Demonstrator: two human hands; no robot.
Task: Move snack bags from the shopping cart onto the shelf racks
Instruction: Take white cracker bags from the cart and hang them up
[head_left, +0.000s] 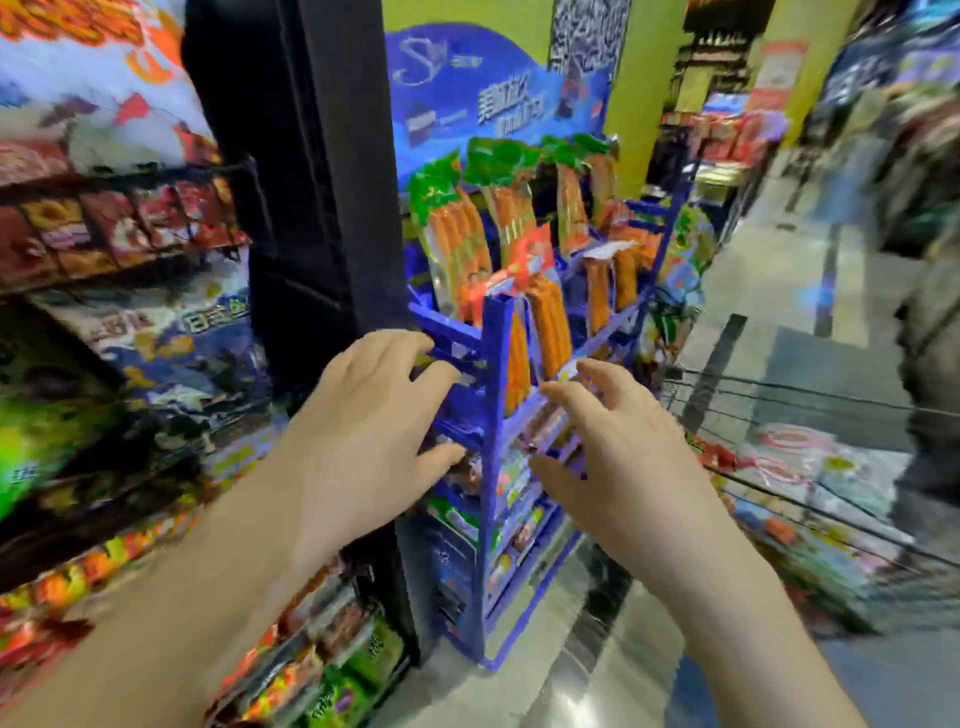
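Two hands hover at the blue rack (493, 338), left hand (363, 415) by its side rail, right hand (613, 452) before its front, each grip released and empty; the snack bags (789, 452) lie in the shopping cart (753, 384) off right, nearer the right hand.

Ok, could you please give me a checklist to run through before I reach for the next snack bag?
1. Left hand free: ok, fingers spread at the blue rack's left edge, holding nothing.
2. Right hand free: ok, open before the rack's middle tier.
3. Shopping cart in view: ok, its wire rim stands right of the rack.
4. Snack bags left in cart: ok, several lie inside.
5. Room on the middle tier: cannot tell, hands and blur hide it.
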